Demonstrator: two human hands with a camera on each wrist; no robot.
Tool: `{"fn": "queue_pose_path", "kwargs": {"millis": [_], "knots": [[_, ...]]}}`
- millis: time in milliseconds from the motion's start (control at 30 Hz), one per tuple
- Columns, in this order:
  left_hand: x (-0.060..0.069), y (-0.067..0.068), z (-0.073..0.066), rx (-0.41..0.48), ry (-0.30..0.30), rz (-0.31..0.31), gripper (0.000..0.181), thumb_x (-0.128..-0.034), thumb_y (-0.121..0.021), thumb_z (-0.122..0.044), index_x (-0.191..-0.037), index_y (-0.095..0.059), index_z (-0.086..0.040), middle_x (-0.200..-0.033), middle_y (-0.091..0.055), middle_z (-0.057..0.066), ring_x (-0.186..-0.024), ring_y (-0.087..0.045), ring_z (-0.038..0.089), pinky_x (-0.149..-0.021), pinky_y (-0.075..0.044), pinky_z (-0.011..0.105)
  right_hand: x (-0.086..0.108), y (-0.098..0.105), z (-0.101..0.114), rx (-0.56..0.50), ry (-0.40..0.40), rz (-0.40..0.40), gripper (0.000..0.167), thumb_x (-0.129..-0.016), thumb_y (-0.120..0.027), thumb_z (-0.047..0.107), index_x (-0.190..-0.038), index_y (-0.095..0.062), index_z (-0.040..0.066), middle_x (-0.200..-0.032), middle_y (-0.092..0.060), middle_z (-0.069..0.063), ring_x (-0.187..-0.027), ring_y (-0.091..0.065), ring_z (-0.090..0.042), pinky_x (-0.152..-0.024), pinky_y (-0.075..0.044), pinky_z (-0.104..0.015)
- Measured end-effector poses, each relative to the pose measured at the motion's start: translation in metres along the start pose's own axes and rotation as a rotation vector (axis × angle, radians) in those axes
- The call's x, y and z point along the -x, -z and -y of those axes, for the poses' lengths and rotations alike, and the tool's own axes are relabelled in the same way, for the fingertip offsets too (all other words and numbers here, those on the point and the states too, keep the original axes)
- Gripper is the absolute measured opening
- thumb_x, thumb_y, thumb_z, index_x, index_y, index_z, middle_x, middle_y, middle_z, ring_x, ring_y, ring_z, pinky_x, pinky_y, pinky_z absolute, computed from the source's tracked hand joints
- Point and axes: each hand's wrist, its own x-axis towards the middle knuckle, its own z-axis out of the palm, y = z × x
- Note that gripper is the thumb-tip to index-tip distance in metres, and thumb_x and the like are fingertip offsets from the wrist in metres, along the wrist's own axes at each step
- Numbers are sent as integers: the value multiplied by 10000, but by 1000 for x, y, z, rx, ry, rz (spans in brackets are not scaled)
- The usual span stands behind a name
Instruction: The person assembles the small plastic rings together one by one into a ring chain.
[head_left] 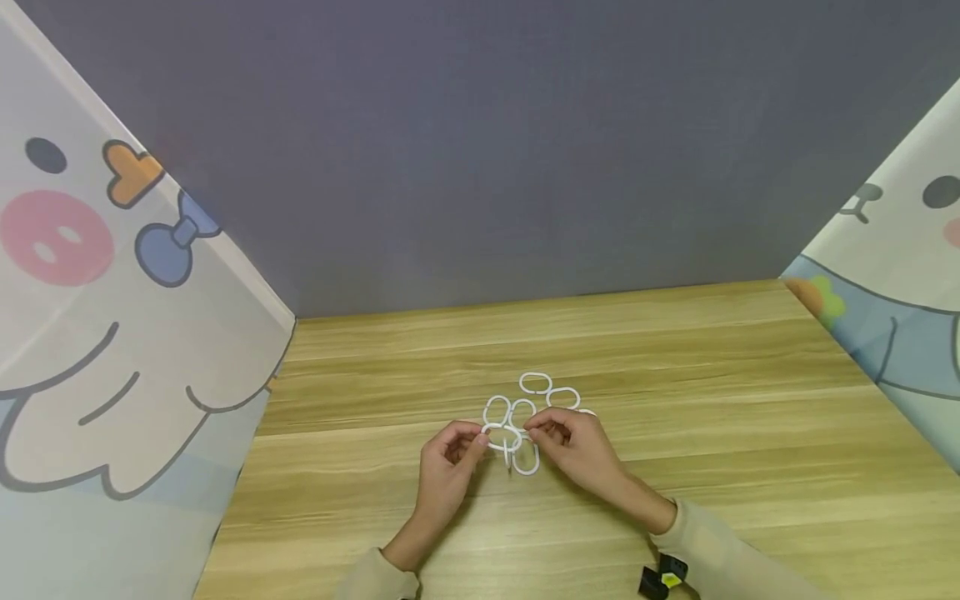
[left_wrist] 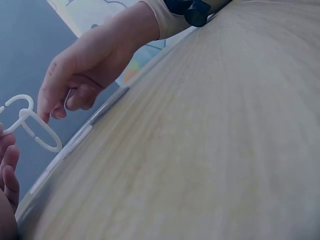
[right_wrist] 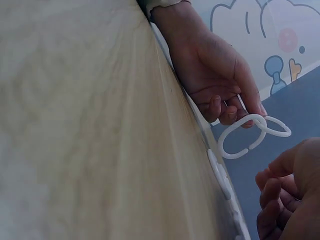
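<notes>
My left hand (head_left: 444,475) pinches a white plastic oval link (head_left: 519,439) between thumb and fingertips, above the table. A second white link (right_wrist: 221,145) is looped through it and hangs down; a small gap shows in its side. My right hand (head_left: 585,450) is just right of the held link, its fingers loosely bent. In the right wrist view, the right fingertips (right_wrist: 262,176) are apart from both links, and nothing shows between them.
Several loose white links lie on the wooden table (head_left: 360,375) around and beyond the hands, including a far link (head_left: 536,374) and a near link (head_left: 537,462). A grey panel (head_left: 480,167) stands behind, with cartoon-printed panels (head_left: 150,333) at both sides.
</notes>
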Motion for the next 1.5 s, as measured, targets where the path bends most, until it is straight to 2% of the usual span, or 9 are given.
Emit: {"fn": "queue_pose_path", "kwargs": {"millis": [233, 500, 600, 800, 1033, 1500], "knots": [[0, 0, 0, 0, -4, 10, 41, -993, -765, 55, -1034, -763, 51, -880, -730, 29, -697, -632, 103, -614, -507, 174, 1, -4, -8, 76, 29, -27, 171, -881, -868, -59, -971, -820, 79, -774, -695, 102, -626, -497, 35, -521, -434, -207], [-1, 1, 0, -2, 2, 11, 46, -991, -770, 56, -1037, -762, 51, -889, -729, 34, -704, -625, 89, -624, -504, 173, 2, -6, -11, 332, 22, -66, 216, -805, -971, 89, -967, -842, 150, -718, -531, 152, -645, -422, 39, -581, -386, -230], [-1, 1, 0, -3, 3, 9, 46, -990, -769, 58, -1034, -763, 46, -894, -729, 37, -703, -621, 83, -622, -503, 171, 2, -6, -12, 385, 5, -56, 217, -793, -981, 119, -952, -852, 192, -701, -491, 160, -651, -409, 30, -591, -374, -240], [0, 1, 0, -4, 2, 5, 43, -991, -765, 64, -1028, -763, 43, -889, -728, 41, -701, -619, 88, -618, -500, 170, 3, -5, -13, 407, 23, -16, 254, -782, -965, 106, -984, -880, 235, -665, -467, 160, -626, -381, 43, -570, -336, -243], [0, 0, 1, 6, 2, -2, 50, -986, -763, 74, -1027, -763, 45, -882, -732, 72, -705, -634, 87, -629, -515, 173, 2, -4, -11, 452, 13, 3, 266, -783, -921, 52, -992, -888, 213, -658, -463, 141, -604, -369, 29, -553, -327, -246], [0, -1, -1, -1, 11, -3, 41, -989, -760, 69, -1023, -763, 45, -870, -720, 14, -707, -638, 75, -641, -524, 178, 2, -2, -12, 474, -43, -44, 173, -821, -980, 178, -895, -846, 258, -689, -455, 165, -628, -388, 29, -553, -330, -252]]}}
